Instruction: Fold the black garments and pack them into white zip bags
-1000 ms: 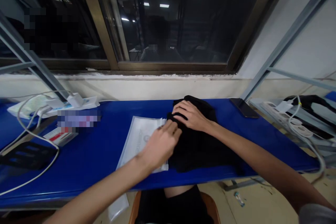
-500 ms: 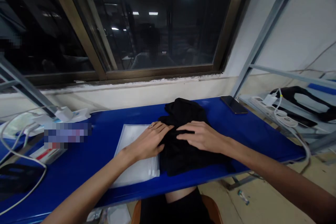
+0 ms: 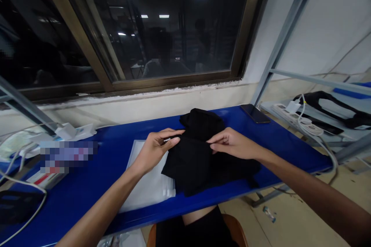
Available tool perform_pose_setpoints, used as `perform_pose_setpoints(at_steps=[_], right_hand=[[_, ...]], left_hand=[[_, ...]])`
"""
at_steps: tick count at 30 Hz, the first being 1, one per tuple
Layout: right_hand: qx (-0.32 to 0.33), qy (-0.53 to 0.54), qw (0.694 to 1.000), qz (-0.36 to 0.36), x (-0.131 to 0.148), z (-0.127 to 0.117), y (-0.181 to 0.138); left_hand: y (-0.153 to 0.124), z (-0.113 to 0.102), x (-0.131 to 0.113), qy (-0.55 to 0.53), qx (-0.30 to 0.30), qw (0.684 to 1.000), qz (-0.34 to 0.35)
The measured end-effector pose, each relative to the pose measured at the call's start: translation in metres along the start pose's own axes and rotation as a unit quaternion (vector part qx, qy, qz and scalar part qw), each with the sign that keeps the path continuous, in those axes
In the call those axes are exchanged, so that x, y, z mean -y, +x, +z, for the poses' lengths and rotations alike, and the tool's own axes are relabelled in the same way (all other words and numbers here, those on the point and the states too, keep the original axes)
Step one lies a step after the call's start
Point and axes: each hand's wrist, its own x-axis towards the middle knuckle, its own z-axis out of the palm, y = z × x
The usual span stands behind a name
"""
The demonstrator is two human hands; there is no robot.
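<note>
A black cloth garment (image 3: 191,162) lies bunched and partly folded on the blue tabletop (image 3: 107,170). One flap of it spreads left over a clear zip bag (image 3: 145,189). My left hand (image 3: 155,148) is at the flap's upper left edge, fingers stretched and thumb close below them, with the cloth's edge between the tips. On the other side, my right hand (image 3: 234,144) pinches the cloth near its upper right edge between thumb and fingers. A further black bundle of cloth (image 3: 203,121) sits just beyond both hands.
A dark phone (image 3: 255,114) lies at the back right of the table. Chargers and a power strip (image 3: 78,129) stand at the left, near a blurred-out package (image 3: 68,154) and a white cable. Metal posts (image 3: 278,50) rise on the right, beside another power strip (image 3: 307,123).
A flap of the garment now spreads further left over the bag. My left hand has shifted left and turned, and my right hand has closed into a pinch. The view has shifted slightly.
</note>
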Motion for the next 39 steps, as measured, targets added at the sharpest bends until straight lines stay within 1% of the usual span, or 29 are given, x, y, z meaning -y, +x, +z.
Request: perform_pose_setpoints(at_steps=[2,4,5,6,7,8,9,10,11,12,13,14,15,16,18,20,22,24,26,28,29,31,33,34,35,37,39], right_hand=[[0.013,-0.036,0.999,-0.018,0.012,0.005,0.004],[0.028,-0.054,0.997,-0.051,0.025,0.014,0.015],[0.047,-0.056,0.995,-0.062,0.030,0.018,0.021],[0.063,-0.054,0.994,-0.065,0.033,0.023,0.027],[0.074,-0.046,0.994,-0.059,0.034,0.026,0.032],[0.069,-0.028,0.996,-0.046,0.033,0.028,0.035],[0.046,0.006,0.999,-0.027,0.031,0.029,0.036],[0.007,0.053,0.999,-0.004,0.027,0.029,0.035],[-0.034,0.108,0.993,0.022,0.022,0.028,0.032],[-0.077,0.167,0.982,0.049,0.018,0.028,0.028],[-0.117,0.224,0.965,0.075,0.013,0.028,0.024],[-0.151,0.274,0.944,0.100,0.008,0.028,0.020],[-0.173,0.316,0.925,0.123,0.005,0.030,0.016],[-0.187,0.348,0.908,0.142,0.001,0.032,0.013],[-0.201,0.385,0.885,0.167,-0.004,0.039,0.009],[-0.189,0.389,0.885,0.174,-0.005,0.048,0.005],[-0.152,0.374,0.899,0.170,-0.003,0.056,0.001],[-0.110,0.358,0.913,0.162,0.002,0.063,-0.003],[-0.099,0.356,0.917,0.147,0.009,0.069,-0.004],[-0.106,0.361,0.919,0.118,0.017,0.073,-0.001],[-0.100,0.355,0.924,0.096,0.021,0.075,0.002],[-0.068,0.300,0.951,0.027,0.028,0.076,0.011],[-0.059,0.172,0.982,-0.058,0.034,0.075,0.018],[-0.067,0.093,0.989,-0.090,0.036,0.074,0.021],[-0.080,0.019,0.991,-0.106,0.037,0.073,0.024],[-0.106,-0.095,0.985,-0.097,0.039,0.071,0.027],[-0.144,-0.149,0.976,-0.071,0.038,0.071,0.030]], left_hand=[[0.004,0.007,-0.008,-0.020,0.037,0.999,-0.012],[0.009,0.017,-0.020,-0.050,0.071,0.996,-0.004],[0.011,0.021,-0.026,-0.058,0.074,0.996,0.009],[0.012,0.024,-0.031,-0.055,0.061,0.996,0.025],[0.012,0.025,-0.034,-0.036,0.033,0.998,0.041],[0.010,0.023,-0.036,-0.001,-0.010,0.999,0.053],[0.006,0.020,-0.035,0.049,-0.058,0.996,0.057],[0.000,0.016,-0.031,0.116,-0.104,0.987,0.048],[-0.009,0.010,-0.025,0.194,-0.135,0.971,0.023],[-0.018,0.006,-0.016,0.277,-0.147,0.949,-0.017],[-0.028,0.002,-0.006,0.357,-0.137,0.922,-0.065],[-0.037,0.000,0.005,0.420,-0.109,0.894,-0.113],[-0.045,-0.002,0.015,0.462,-0.079,0.871,-0.150],[-0.052,-0.002,0.025,0.485,-0.048,0.856,-0.176],[-0.060,0.000,0.037,0.486,-0.010,0.852,-0.194],[-0.063,0.001,0.039,0.469,-0.004,0.860,-0.203],[-0.065,0.002,0.031,0.467,-0.018,0.862,-0.196],[-0.068,0.005,0.018,0.498,-0.046,0.850,-0.166],[-0.074,0.011,0.006,0.540,-0.088,0.830,-0.110],[-0.080,0.019,-0.003,0.569,-0.139,0.808,-0.059],[-0.082,0.023,-0.006,0.572,-0.157,0.804,-0.036],[-0.084,0.030,-0.010,0.555,-0.172,0.813,0.007],[-0.083,0.035,-0.013,0.529,-0.183,0.827,0.052],[-0.082,0.036,-0.015,0.518,-0.194,0.830,0.073],[-0.081,0.037,-0.015,0.511,-0.203,0.830,0.091],[-0.080,0.039,-0.016,0.506,-0.201,0.832,0.105],[-0.081,0.045,-0.014,0.507,-0.163,0.841,0.091]])
